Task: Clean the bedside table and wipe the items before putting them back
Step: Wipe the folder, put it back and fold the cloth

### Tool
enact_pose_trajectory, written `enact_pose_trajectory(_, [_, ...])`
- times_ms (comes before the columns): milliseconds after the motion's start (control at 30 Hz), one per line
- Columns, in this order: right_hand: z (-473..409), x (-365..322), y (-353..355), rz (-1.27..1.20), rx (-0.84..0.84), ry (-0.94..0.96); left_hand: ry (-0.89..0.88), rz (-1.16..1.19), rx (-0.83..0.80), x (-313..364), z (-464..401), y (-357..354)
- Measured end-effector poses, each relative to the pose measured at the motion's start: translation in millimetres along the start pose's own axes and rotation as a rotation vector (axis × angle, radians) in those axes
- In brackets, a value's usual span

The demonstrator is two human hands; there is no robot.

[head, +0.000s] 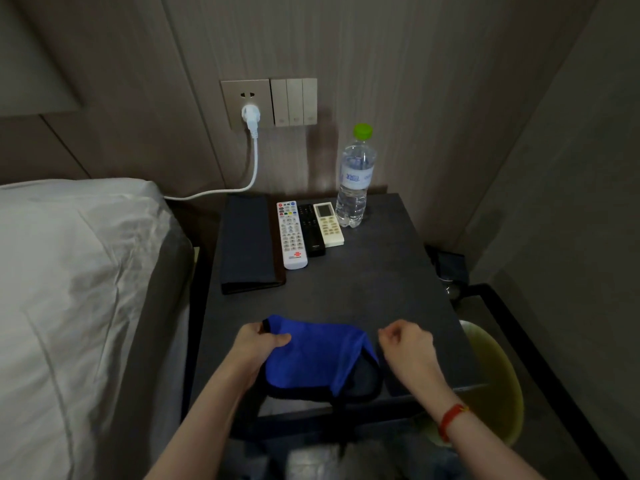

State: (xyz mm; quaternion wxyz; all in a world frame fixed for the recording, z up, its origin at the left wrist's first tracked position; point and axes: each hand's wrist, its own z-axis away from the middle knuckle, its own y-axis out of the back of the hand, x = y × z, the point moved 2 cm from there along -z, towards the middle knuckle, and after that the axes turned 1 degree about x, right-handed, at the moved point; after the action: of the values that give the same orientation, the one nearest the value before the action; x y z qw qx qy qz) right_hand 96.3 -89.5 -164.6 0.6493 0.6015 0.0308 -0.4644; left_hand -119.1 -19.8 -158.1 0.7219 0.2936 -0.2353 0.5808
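So on the far left the bed (69,271) is sitting right against the table (381,289), white sheets and all, and a white cable (254,164) is running from the wall socket (246,98) down behind it. Moving right along the back of the table, one dark folder (247,244) is lying flat, then three remotes side by side: a white one (292,235), a black one (311,230) and a small cream one (328,224), and one water bottle (356,181) with a green cap is standing upright just beside them. Looks to me like everything's lined up at the back to leave the front free for wiping. At the front edge the one blue cloth (311,358) is lying partly folded, and the left hand (259,344) is pinching its left corner, probably to spread or refold it. The right hand (405,344) is hovering just beside the cloth's right edge with fingers loosely curled, gripping nothing as far as I can see. Past the table's right side a yellowish bin (495,375) is sitting on the floor. Two hands, one cloth, five items waiting.
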Motion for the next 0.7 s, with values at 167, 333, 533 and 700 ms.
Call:
enact_pose_trajectory(167, [25.1,-9.6,-36.9,0.044,-0.1,0.027,-0.055,-0.107,-0.053,-0.7,-6.0,11.7])
enact_pose_trajectory(333, [16.9,-16.1,-54.3,-0.058,-0.131,-0.127,-0.071,-0.103,-0.031,-3.6,-8.1,15.0])
enact_pose_trajectory(533, [-4.2,-16.3,-44.8,-0.59,-0.247,-0.389,-0.05,-0.097,0.03,-10.2,-17.3,24.3])
enact_pose_trajectory(700, [-18.0,-0.3,-21.0,-0.795,-0.305,-0.466,-0.061,-0.146,0.033,-10.7,-29.0,35.2])
